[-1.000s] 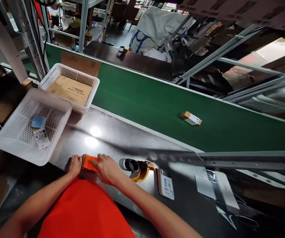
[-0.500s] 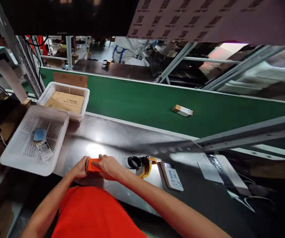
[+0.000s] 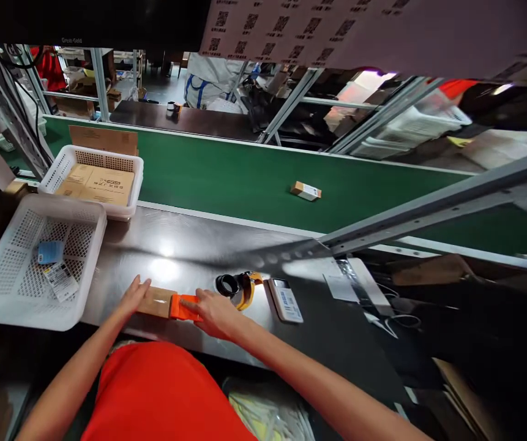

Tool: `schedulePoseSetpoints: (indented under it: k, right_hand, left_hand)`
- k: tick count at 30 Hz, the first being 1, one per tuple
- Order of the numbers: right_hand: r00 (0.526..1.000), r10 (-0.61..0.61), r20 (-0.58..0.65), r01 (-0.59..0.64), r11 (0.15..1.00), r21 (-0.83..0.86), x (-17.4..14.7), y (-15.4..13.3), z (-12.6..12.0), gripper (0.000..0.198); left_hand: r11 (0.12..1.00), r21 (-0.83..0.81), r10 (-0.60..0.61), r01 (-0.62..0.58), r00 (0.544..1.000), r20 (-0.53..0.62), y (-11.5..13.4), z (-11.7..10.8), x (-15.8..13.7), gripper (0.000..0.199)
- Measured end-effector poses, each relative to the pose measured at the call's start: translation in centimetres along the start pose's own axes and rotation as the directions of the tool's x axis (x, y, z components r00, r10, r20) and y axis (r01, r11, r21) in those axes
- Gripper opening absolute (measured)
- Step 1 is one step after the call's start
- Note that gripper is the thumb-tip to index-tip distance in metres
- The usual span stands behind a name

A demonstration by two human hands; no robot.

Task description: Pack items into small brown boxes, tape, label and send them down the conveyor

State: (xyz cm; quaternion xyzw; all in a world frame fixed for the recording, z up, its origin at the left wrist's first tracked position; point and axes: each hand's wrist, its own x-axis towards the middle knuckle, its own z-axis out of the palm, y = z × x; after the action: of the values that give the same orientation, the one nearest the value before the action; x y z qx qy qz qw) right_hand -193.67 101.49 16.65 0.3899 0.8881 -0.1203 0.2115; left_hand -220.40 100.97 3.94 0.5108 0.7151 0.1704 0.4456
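A small brown cardboard box (image 3: 155, 302) lies on the metal tabletop in front of me, a shiny glint on its top. My left hand (image 3: 133, 298) grips its left end, the fingertips at the far edge. My right hand (image 3: 212, 312) is closed on an orange block-like object (image 3: 184, 307) with a dark edge, which meets the right end of the box. Its exact kind is unclear, as my fingers cover part of it. Just beyond my right hand stands a tape dispenser (image 3: 246, 293) with a yellow handle, beside a black ring-shaped thing (image 3: 227, 284).
A white basket (image 3: 91, 269) with a blue packet and a labelled card stands left; another basket (image 3: 139, 174) behind it holds flat cartons. A pale device (image 3: 286, 301) with a small screen lies right. A small box (image 3: 306, 190) sits on the green belt (image 3: 208, 165). A metal strut (image 3: 428, 205) crosses right.
My hands have moved apart, and the brown box now shows between them. The view has swung right, so the surroundings appear shifted left.
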Motion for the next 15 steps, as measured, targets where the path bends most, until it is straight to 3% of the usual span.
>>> schedulePoseSetpoints:
  k: [2,5,10,15]
  right_hand:
    - [1.000,0.000,0.002,0.000,1.000,0.017,-0.3,0.3,0.5,0.054]
    - [1.000,-0.013,0.019,0.012,0.997,0.078,-2.1,1.9,1.9,0.063]
    - [0.999,0.018,0.027,-0.023,0.986,0.166,-5.3,5.8,5.9,0.069]
    - [0.999,0.002,-0.033,0.004,0.983,0.185,-2.9,5.4,8.5,0.066]
  left_hand:
    - [0.992,0.060,-0.099,0.108,0.985,-0.142,2.0,1.5,-0.2,0.065]
    - [0.973,0.143,-0.150,0.183,0.965,-0.214,3.6,2.8,-0.6,0.063]
    - [0.938,0.228,-0.201,0.260,0.946,-0.254,4.1,2.6,-1.1,0.060]
    - [0.903,0.292,-0.245,0.315,0.936,-0.254,4.5,2.3,-1.0,0.070]
